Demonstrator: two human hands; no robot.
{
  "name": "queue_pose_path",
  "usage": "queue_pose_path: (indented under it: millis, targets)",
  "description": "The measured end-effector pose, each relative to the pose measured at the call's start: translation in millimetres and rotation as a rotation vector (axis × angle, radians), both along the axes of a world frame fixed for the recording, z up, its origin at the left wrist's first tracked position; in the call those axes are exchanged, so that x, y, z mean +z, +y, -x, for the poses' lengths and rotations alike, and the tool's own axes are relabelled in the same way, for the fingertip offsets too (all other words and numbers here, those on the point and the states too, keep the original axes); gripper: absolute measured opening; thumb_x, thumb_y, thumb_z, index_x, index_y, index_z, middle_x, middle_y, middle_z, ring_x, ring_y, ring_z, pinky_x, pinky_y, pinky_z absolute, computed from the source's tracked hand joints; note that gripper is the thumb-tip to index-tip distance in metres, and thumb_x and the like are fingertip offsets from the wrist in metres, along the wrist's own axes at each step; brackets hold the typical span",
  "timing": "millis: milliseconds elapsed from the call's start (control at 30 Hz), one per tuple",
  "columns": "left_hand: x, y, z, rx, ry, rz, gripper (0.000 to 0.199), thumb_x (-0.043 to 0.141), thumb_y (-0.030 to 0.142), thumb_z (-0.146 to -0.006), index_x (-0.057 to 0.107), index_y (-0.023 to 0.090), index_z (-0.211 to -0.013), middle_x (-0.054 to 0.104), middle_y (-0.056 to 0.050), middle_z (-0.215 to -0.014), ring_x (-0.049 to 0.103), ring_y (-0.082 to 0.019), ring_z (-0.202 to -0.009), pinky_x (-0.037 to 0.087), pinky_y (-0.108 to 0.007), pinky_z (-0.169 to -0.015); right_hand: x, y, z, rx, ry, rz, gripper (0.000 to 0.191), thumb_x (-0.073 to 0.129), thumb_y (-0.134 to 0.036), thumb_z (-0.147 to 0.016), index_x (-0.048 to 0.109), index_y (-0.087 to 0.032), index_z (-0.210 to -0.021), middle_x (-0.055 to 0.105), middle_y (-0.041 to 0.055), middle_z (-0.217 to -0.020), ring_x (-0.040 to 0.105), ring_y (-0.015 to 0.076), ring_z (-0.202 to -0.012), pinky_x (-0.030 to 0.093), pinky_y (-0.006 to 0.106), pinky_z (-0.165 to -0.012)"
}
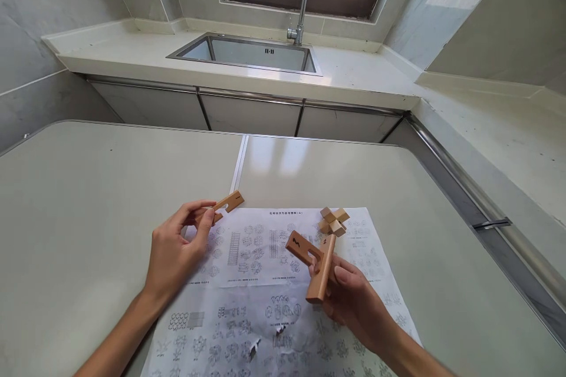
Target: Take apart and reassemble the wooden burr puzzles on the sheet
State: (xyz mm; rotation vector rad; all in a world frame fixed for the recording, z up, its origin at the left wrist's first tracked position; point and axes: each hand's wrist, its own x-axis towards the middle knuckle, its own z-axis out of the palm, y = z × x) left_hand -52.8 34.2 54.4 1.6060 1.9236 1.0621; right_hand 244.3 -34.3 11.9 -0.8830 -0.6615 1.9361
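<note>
My left hand (pixel 181 247) pinches a flat wooden puzzle piece (pixel 232 201) between thumb and fingers; it has a cut-out and a dark mark like "1". In my right hand (pixel 354 294) are two wooden puzzle pieces joined crosswise. One is an upright bar (pixel 321 274) marked like "2"; the other, a slotted piece (pixel 298 247) marked like "3", juts out to the left. Both hands are above a printed instruction sheet (pixel 247 300) covered in small puzzle diagrams. Just behind the right hand's pieces, an assembled wooden burr puzzle (pixel 332 221) rests on the sheet.
The sheet is creased and torn in places near the front, and it lies on a pale table (pixel 88 200) with a seam (pixel 240 162). Beyond the table are a counter (pixel 354 65), a sink (pixel 252 50) and a tap (pixel 305 0) under a window. Another counter runs along the right.
</note>
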Motion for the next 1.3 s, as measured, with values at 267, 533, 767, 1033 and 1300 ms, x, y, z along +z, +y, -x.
queue_pose_path:
  millis: [267, 533, 767, 1033, 1300]
  targets:
    - [-8.9, 4, 13, -0.031, 0.179, -0.006, 0.028, 0.059, 0.046, -0.096, 0.075, 0.025, -0.105, 0.082, -0.003, -0.089, 0.075, -0.022, -0.080, 0.052, -0.027, -0.060, -0.7, 1, 0, 0.068, 0.001, -0.048, 0.044, 0.081, -0.058, -0.086, 0.076, -0.015, -0.095, 0.058, -0.0007, -0.065, 0.041, 0.0061, -0.045, 0.030, 0.018, -0.041]
    - [-15.2, 4, 19, -0.066, 0.348, 0.007, 0.033, 0.050, 0.046, -0.100, 0.073, 0.024, -0.105, 0.071, 0.000, -0.072, 0.061, -0.019, -0.058, 0.047, -0.030, -0.059, -2.0, -1, -2, 0.063, -0.009, -0.056, 0.043, 0.082, -0.054, -0.086, 0.077, -0.015, -0.106, 0.056, -0.0025, -0.065, 0.047, 0.0090, -0.047, 0.031, 0.020, -0.042]
    - [-24.8, 4, 25, -0.090, 0.597, -0.030, 0.037, 0.037, 0.039, -0.106, 0.069, 0.021, -0.103, 0.071, -0.004, -0.075, 0.064, -0.023, -0.066, 0.042, -0.033, -0.063, -0.5, 1, 0, 0.071, -0.004, -0.053, 0.044, 0.081, -0.052, -0.088, 0.060, -0.017, -0.070, 0.060, 0.0002, -0.066, 0.047, 0.0085, -0.045, 0.034, 0.022, -0.042]
    - [-25.5, 7, 24, -0.152, 0.683, -0.025, 0.043, 0.038, 0.052, -0.107, 0.067, 0.022, -0.096, 0.073, -0.005, -0.077, 0.065, -0.027, -0.071, 0.043, -0.036, -0.070, 2.5, 2, 2, 0.075, 0.006, -0.059, 0.042, 0.081, -0.053, -0.088, 0.065, -0.016, -0.077, 0.058, -0.0008, -0.071, 0.048, 0.0077, -0.047, 0.034, 0.020, -0.041]
    - [-27.1, 9, 25, -0.169, 0.663, -0.057, 0.038, 0.041, 0.050, -0.106, 0.061, 0.022, -0.091, 0.070, -0.006, -0.084, 0.064, -0.026, -0.075, 0.047, -0.040, -0.080, -2.5, 0, -1, 0.076, -0.009, -0.049, 0.043, 0.079, -0.051, -0.090, 0.060, -0.017, -0.072, 0.066, 0.0032, -0.079, 0.050, 0.0076, -0.047, 0.037, 0.021, -0.042]
